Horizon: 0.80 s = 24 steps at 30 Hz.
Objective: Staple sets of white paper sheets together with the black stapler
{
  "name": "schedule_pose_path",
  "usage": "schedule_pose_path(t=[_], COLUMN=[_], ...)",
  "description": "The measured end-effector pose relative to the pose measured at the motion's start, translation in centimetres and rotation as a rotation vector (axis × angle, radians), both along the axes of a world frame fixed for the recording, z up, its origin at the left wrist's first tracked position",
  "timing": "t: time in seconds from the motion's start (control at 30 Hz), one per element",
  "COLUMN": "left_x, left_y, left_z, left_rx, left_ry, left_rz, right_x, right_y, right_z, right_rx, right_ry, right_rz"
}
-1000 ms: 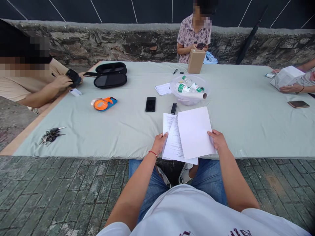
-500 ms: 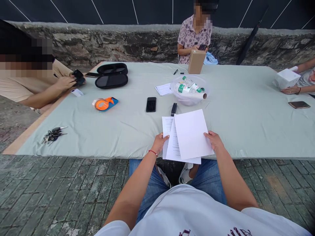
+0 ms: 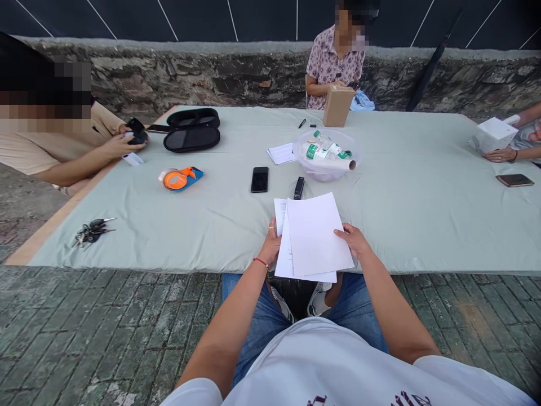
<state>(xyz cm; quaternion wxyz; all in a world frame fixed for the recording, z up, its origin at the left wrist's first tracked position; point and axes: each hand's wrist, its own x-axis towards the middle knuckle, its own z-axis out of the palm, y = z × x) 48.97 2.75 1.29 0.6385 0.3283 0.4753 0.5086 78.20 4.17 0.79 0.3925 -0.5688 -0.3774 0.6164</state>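
Observation:
Several sheets of paper (image 3: 319,239) overlap between my hands at the table's near edge. The top sheet is blank; those beneath, showing at the left, carry printed lines. My left hand (image 3: 271,245) grips the left edge of the sheets, a ring on one finger and a red bracelet at the wrist. On the other side, my right hand (image 3: 351,239) pinches the right edge, thumb lying over the top sheet. Just beyond the papers lies a black stapler (image 3: 299,188). A black phone (image 3: 259,180) rests to the left of it.
A clear basin (image 3: 325,172) holds bottles and a cardboard tube. Leftward lie an orange tape dispenser (image 3: 180,179), keys (image 3: 92,232) and an open black case (image 3: 192,139). A cardboard box (image 3: 338,106) stands near a person opposite. Other people sit at both ends; a phone (image 3: 514,180) lies right.
My right hand has moved left, bringing the upper sheets further over the lower ones, so less print shows. The left hand has shifted slightly along the paper's edge.

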Motion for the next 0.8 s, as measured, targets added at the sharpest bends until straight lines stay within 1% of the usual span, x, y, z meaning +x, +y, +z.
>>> schedule_pose_path(t=[0.13,0.2,0.33,0.4,0.47,0.53,0.6,0.63,0.73,0.8], left_x=[0.0,0.0,-0.5,-1.1,-1.7,-2.3,-2.6,-2.6,-2.0,-1.6], left_y=[0.2,0.2,0.3,0.4,0.4,0.4,0.2,0.0,-0.4,-0.6], left_z=[-0.3,-0.7,-1.3,-1.4,-1.2,-1.0,-0.8,-0.8,-0.7,-0.8], left_rx=[-0.033,-0.027,0.020,0.020,-0.010,-0.089,-0.181,-0.215,-0.292,-0.339], left_ry=[0.000,-0.023,-0.089,-0.073,-0.014,0.079,0.162,0.179,0.104,0.026], left_rz=[0.034,0.058,0.127,0.129,0.104,0.033,-0.041,-0.057,-0.055,-0.086], right_x=[-0.5,-0.3,1.4,2.7,3.9,4.7,5.0,4.8,3.7,2.7], right_y=[0.3,0.6,1.0,1.0,0.8,0.5,0.3,0.1,-0.1,-0.2], right_z=[-0.9,-1.3,-1.9,-2.1,-2.2,-2.2,-2.1,-2.0,-1.8,-1.8], right_rx=[-0.034,-0.056,-0.113,-0.154,-0.191,-0.213,-0.227,-0.231,-0.223,-0.216], right_ry=[-0.030,-0.050,-0.087,-0.041,0.047,0.118,0.168,0.188,0.226,0.220], right_rz=[0.007,-0.031,-0.152,-0.188,-0.197,-0.194,-0.174,-0.162,-0.113,-0.085])
